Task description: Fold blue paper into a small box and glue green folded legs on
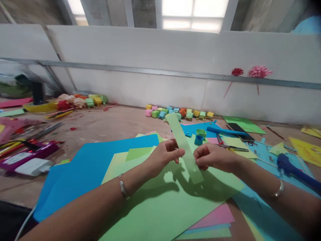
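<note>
A long light-green paper strip [185, 147] slants between my two hands, above a large sheet of light-green paper [150, 211]. My left hand [165, 155] pinches the strip's left edge with thumb and fingers. On the opposite edge, a little lower, my right hand [208, 156] is closed on the same strip. Both hands cast shadows on the sheet below. Just beyond my right hand stand a small green paper piece [201, 133] and a blue one [199, 140], close together.
Blue paper [82, 170] lies left. Scissors [233, 147], a phone [239, 131] and a dark-blue-handled tool [298, 169] lie right. Several small folded paper boxes [183, 113] line the wall. A purple power strip [32, 155] with a white charger [33, 166] sits far left.
</note>
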A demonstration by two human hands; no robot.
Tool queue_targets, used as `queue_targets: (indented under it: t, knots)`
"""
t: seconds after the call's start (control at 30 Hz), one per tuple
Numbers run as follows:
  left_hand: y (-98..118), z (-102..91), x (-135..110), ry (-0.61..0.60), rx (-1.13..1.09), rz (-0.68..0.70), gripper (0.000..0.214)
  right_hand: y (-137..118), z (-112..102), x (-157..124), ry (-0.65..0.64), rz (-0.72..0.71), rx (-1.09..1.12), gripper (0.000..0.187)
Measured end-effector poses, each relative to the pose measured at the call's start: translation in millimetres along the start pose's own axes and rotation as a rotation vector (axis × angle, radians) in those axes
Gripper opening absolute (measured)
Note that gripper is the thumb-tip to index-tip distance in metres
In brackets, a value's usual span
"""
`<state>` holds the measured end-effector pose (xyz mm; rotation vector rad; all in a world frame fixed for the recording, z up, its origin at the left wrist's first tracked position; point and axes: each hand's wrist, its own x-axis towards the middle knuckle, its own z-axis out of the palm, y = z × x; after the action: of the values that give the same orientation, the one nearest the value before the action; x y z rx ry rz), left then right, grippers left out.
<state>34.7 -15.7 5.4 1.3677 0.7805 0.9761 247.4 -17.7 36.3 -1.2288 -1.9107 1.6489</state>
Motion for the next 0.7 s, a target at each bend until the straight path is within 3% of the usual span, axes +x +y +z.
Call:
queue_targets:
  t: [0.07, 0.1, 0.2, 0.27, 0.33, 0.4, 0.47, 0.57, 0.7]
  knots:
    - [-2.1, -2.5, 1.6, 0.071, -0.069, -0.041, 0.040, 6.1, 17.9, 1.9, -0.019, -0.031, -0.021, 0.011]
    - [-2.9, -4.5, 2.9, 0.104, -0.102, -0.070, 0.040, 10.6, 23.6, 2.8, 0.039, -0.098, -0.069, 0.012]
    - [-4.7, -6.9, 5.4, 0.141, -0.179, -0.155, 0.041, 27.3, 30.3, 5.8, 0.472, -0.610, -0.487, 0.022]
    - [-6.7, -4.1, 4.6, 0.137, -0.199, -0.211, 0.041, 37.2, 30.8, 8.0, 0.684, -0.888, -0.806, 0.032]
    - [-9.1, 0.4, 2.2, 0.109, -0.206, -0.262, 0.042, 42.9, 31.9, 8.7, 0.759, -1.048, -0.996, 0.029]
    - [-11.0, 3.1, 0.2, 0.081, -0.201, -0.283, 0.044, 44.0, 34.1, 7.6, 0.711, -1.152, -1.012, 0.018]
    - [-11.9, 2.2, 0.4, 0.105, -0.178, -0.254, 0.046, 42.6, 36.8, 5.4, 0.560, -1.184, -0.911, 0.015]
    - [-12.0, -4.4, 4.6, 0.195, -0.133, -0.192, 0.048, 41.1, 39.5, 3.1, 0.415, -1.019, -0.702, 0.020]
    - [-13.1, -9.6, 9.0, 0.222, -0.053, -0.146, 0.040, 43.2, 39.1, 6.0, 0.496, -0.687, -0.563, 0.029]
